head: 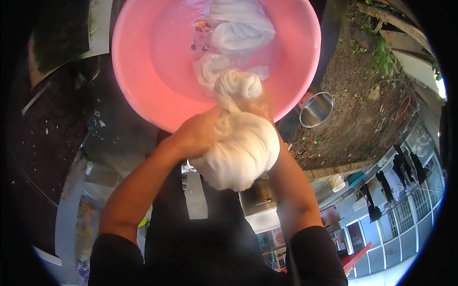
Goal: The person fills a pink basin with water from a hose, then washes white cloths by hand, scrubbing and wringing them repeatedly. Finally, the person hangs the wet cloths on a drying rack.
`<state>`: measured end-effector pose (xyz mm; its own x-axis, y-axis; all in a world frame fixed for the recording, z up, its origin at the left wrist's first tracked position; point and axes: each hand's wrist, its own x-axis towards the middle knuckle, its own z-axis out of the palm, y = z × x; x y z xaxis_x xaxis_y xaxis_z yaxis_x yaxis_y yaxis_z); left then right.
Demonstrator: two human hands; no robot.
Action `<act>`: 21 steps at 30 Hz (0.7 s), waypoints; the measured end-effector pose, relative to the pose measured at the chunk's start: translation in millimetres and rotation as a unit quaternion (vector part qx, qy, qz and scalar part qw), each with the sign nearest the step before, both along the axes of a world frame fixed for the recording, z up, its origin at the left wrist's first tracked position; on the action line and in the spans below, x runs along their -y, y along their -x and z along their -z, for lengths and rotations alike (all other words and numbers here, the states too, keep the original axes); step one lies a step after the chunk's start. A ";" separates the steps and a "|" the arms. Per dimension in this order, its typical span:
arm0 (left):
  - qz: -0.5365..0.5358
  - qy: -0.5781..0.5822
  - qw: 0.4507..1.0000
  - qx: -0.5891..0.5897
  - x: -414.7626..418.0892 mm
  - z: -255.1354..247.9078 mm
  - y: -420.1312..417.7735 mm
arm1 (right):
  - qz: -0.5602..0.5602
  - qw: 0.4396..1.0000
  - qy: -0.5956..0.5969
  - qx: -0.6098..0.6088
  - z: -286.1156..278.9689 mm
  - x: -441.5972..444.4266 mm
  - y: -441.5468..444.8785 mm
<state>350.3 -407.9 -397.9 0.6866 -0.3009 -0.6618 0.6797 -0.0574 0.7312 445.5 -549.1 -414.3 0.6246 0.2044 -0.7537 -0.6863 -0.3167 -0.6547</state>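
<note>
Both my hands grip a white cloth bundle [243, 150] that is twisted at its neck. My left hand [200, 134] is closed around the near side of the twist. My right hand [256, 103] grips it farther up, partly hidden behind the cloth. A rolled end of the cloth sticks out above my hands, over the near rim of a pink plastic basin [136, 82]. In the basin's shallow water lies a larger folded white cloth [241, 32]. A smaller crumpled piece of white cloth [211, 69] shows just beyond the held end.
A metal cup or pot [316, 110] stands beside the basin's right rim. Bare soil [357, 118] with weeds lies to the right, edged by bricks. Clothes [397, 171] hang on a line at the lower right. A dark wet floor [118, 118] extends to the left.
</note>
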 end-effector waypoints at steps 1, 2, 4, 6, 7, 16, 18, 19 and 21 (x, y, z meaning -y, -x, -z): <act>0.038 -0.054 0.998 0.008 0.6 -5.1 0.7 | -0.020 0.999 0.030 0.017 5.3 1.5 5.4; 0.049 -0.081 0.996 -0.007 2.5 -9.8 1.4 | -0.031 0.998 0.044 0.021 7.8 2.4 9.3; 0.037 -0.109 0.993 -0.036 5.5 -16.6 4.7 | -0.051 0.997 0.062 0.020 10.4 5.4 17.6; -0.006 -0.114 0.991 -0.064 5.1 -21.1 6.9 | -0.055 0.996 0.070 0.005 9.3 9.1 26.1; -0.009 -0.110 0.991 -0.072 3.8 -23.4 5.6 | -0.053 0.996 0.071 -0.008 9.3 10.5 29.1; 0.124 -0.166 0.970 0.127 -15.1 -22.1 17.9 | 0.217 0.869 -0.317 -0.312 -25.7 25.1 29.5; 0.153 -0.176 0.958 0.168 -18.7 -26.5 13.3 | 0.138 0.893 -0.301 -0.304 -10.4 37.7 29.9; 0.167 -0.181 0.951 0.187 -19.4 -28.3 10.7 | 0.133 0.900 -0.293 -0.295 -8.7 36.8 30.8; 0.196 -0.204 0.934 0.219 -16.7 -28.8 6.9 | 0.145 0.914 -0.259 -0.276 -19.1 22.6 32.4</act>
